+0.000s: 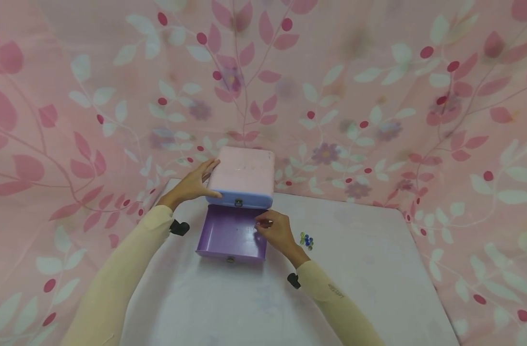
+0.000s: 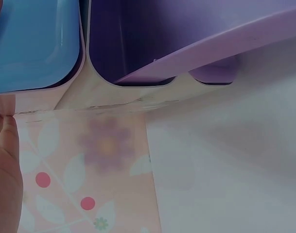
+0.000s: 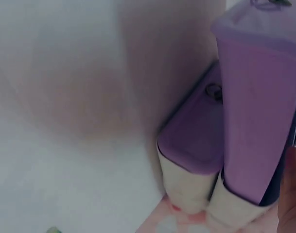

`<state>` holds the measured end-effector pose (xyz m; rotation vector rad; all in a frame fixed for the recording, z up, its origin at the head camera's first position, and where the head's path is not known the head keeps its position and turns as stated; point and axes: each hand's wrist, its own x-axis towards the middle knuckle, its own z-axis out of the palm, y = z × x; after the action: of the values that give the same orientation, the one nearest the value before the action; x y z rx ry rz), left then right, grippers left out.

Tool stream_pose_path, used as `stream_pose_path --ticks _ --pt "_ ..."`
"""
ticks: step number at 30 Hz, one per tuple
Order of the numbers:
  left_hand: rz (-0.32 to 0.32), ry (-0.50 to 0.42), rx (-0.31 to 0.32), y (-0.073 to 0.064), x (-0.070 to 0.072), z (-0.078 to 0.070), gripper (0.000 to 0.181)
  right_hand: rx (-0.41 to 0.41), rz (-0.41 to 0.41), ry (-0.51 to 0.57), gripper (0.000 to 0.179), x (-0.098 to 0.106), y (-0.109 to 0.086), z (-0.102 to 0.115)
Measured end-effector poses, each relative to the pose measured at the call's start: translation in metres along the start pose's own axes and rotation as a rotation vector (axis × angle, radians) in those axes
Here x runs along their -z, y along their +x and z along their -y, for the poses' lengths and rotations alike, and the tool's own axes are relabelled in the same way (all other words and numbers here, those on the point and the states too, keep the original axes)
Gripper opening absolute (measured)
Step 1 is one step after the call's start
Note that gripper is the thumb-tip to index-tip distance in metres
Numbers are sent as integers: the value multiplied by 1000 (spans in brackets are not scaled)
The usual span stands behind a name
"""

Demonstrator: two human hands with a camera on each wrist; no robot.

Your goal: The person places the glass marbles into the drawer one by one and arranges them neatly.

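Purple drawers [image 3: 257, 116] number two, one open, below one blue drawer [image 1: 256, 201].

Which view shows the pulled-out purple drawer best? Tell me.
The head view: the pulled-out purple drawer appears with its floor, front and pull, though the right hand covers part. The left wrist view crops it; the right wrist view shows mainly its outer side.

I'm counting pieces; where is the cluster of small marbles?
In the head view, the marble cluster lies on the white tabletop, to the right of the open purple drawer and just right of the right hand.
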<state>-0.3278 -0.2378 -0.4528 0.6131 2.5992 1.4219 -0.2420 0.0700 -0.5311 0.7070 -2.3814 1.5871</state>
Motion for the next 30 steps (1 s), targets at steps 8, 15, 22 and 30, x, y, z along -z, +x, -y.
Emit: stream_pose_path --ticks 8,15,22,30 --pt "2 -10 -7 0 0 -1 125 39 152 -43 15 -18 -10 1" --pt "11 -22 -4 -3 0 -10 123 123 337 -217 15 -23 -7 1" --pt "9 7 6 -1 1 -9 124 141 421 -300 16 -26 -4 3" --pt "3 -19 6 0 1 -3 124 91 520 -335 17 -34 -3 5"
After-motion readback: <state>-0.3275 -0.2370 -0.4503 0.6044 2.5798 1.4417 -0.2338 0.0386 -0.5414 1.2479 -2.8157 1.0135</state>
